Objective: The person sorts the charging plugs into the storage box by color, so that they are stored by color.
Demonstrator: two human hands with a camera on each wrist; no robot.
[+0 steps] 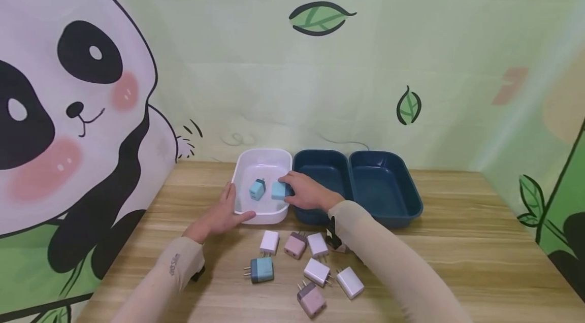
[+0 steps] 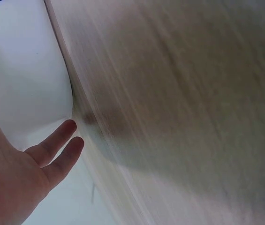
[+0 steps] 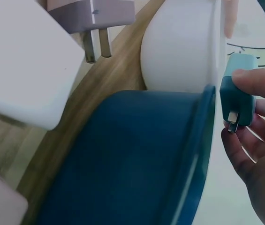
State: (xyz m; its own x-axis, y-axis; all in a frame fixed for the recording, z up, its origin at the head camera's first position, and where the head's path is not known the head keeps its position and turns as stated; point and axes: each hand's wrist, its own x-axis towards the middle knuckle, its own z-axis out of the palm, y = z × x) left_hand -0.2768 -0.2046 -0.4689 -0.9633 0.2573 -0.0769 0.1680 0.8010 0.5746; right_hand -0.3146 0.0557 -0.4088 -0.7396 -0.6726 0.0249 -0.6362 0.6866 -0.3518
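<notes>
Over the right side of the white bin (image 1: pixel 262 219) my right hand (image 1: pixel 311 192) pinches a light blue charger plug (image 1: pixel 280 190). The right wrist view shows the thumb on top of that charger plug (image 3: pixel 239 89), its metal prongs pointing toward the camera. Another blue charger plug (image 1: pixel 257 189) lies inside the white bin. My left hand (image 1: pixel 221 217) rests against the bin's near left corner, thumb along the front and fingers at the side. In the left wrist view, two fingers of the left hand (image 2: pixel 17 173) extend straight beside the white wall.
Two dark blue bins (image 1: pixel 323 156) (image 1: pixel 402 221) stand to the right of the white one. Nearer on the wooden table lie a blue charger (image 1: pixel 262 269), pink chargers (image 1: pixel 312 300) and several white chargers (image 1: pixel 350 282). A panda-printed backdrop (image 1: pixel 338 84) rises behind.
</notes>
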